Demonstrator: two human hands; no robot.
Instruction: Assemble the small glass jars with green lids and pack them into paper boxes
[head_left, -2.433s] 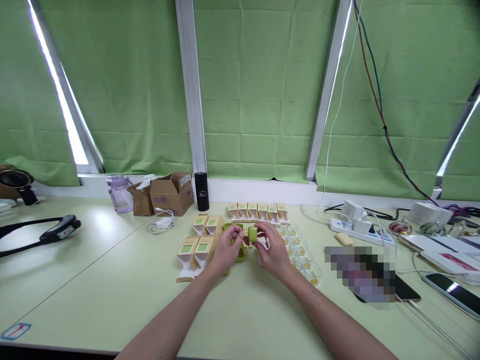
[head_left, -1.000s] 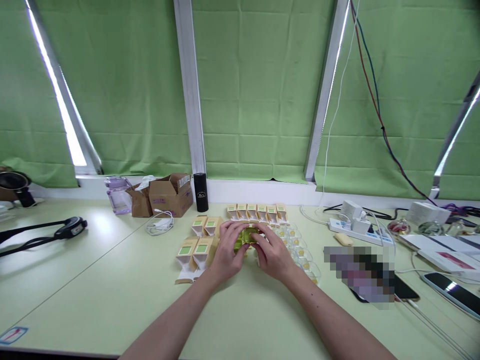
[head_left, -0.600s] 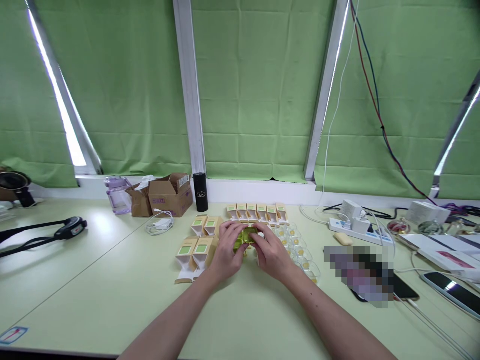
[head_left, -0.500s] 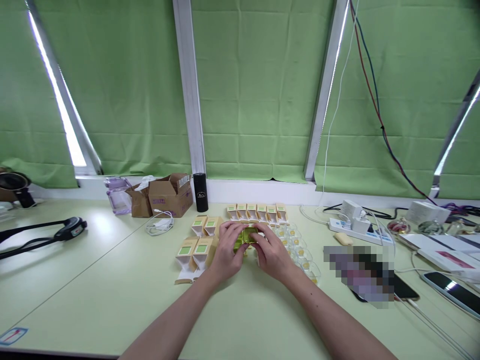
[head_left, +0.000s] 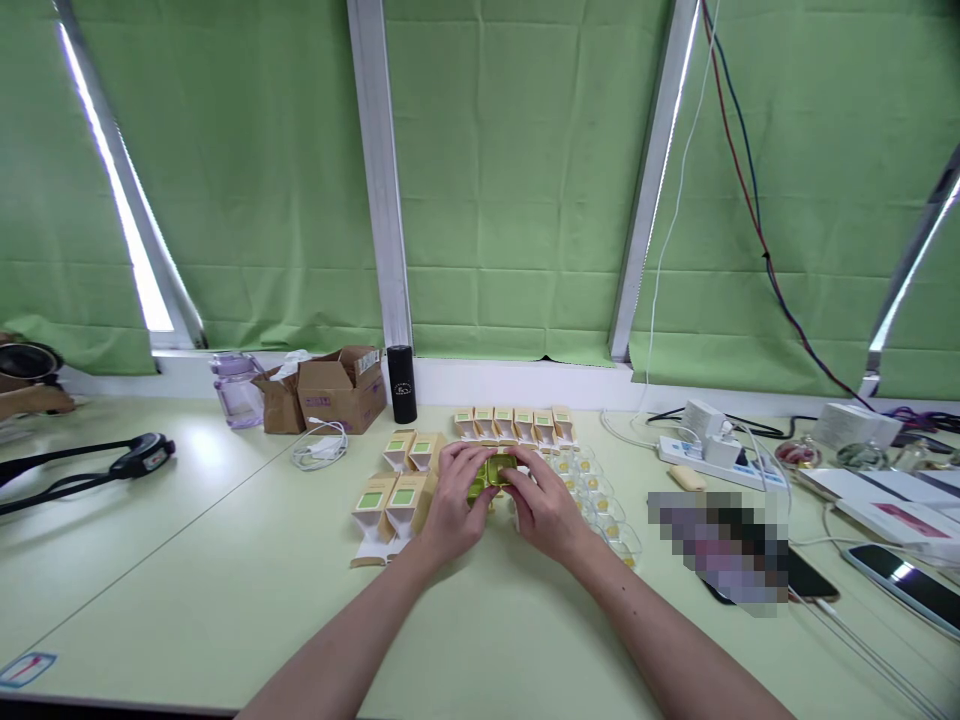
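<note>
Between my hands is a small green translucent case (head_left: 501,467), held a little above the table. My left hand (head_left: 456,500) grips its left side, fingers bent over the top and thumb below. My right hand (head_left: 546,503) holds its right side with fingers and thumb. Left of my left hand stand several open cream boxes with green labels (head_left: 405,503). A row of similar small boxes (head_left: 512,425) stands behind my hands. Clear plastic cups with yellow pieces inside (head_left: 598,500) lie in rows beside my right hand. My fingers partly cover the case.
A black cylinder (head_left: 402,385), a cardboard box (head_left: 341,390) and a purple jug (head_left: 237,390) stand at the back left, near a coiled white cable (head_left: 319,447). On the right are a power strip (head_left: 724,462), phones (head_left: 907,582) and cables. Black straps (head_left: 90,470) lie far left.
At the far left edge, another person's hand or arm has come into view near the round black object. My hands and the green case look unchanged.
</note>
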